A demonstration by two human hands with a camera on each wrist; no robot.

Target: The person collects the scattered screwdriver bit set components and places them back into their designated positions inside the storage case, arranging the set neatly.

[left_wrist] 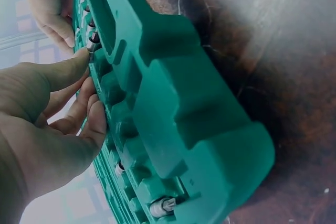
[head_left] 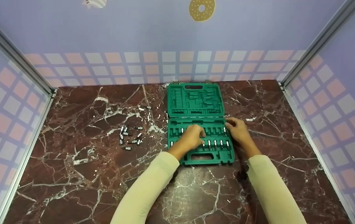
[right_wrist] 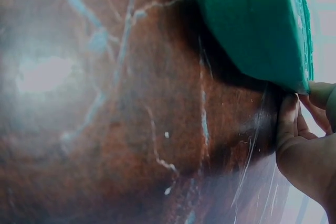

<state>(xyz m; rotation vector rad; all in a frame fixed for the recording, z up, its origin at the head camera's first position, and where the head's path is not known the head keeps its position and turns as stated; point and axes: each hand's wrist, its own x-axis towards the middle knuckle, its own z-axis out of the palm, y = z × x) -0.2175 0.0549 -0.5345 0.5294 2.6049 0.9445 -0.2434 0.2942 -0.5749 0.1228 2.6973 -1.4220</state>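
A green tool case (head_left: pixel 200 162) lies unfolded on the tabletop, its lower half holding silver bit sockets in moulded slots. My left hand (head_left: pixel 191 137) is over that half, fingers curled. In the left wrist view its thumb tip meets a bit socket (left_wrist: pixel 93 43) seated in the front row; where the index fingertip lies is hidden. At the case's right edge, near the hinge, my right hand (head_left: pixel 239 132) grips the rim between thumb and fingers. The right wrist view shows that hand (right_wrist: pixel 310 145) at the case's side wall (right_wrist: pixel 252 24).
Several loose bit sockets (head_left: pixel 128 133) lie scattered left of the case, with a lone one (head_left: pixel 148 107) farther back. The lid (head_left: pixel 196 99) lies back, its slots bare. Patterned walls (head_left: pixel 165 31) bound the marbled table (head_left: pixel 81 174) at the back and both sides.
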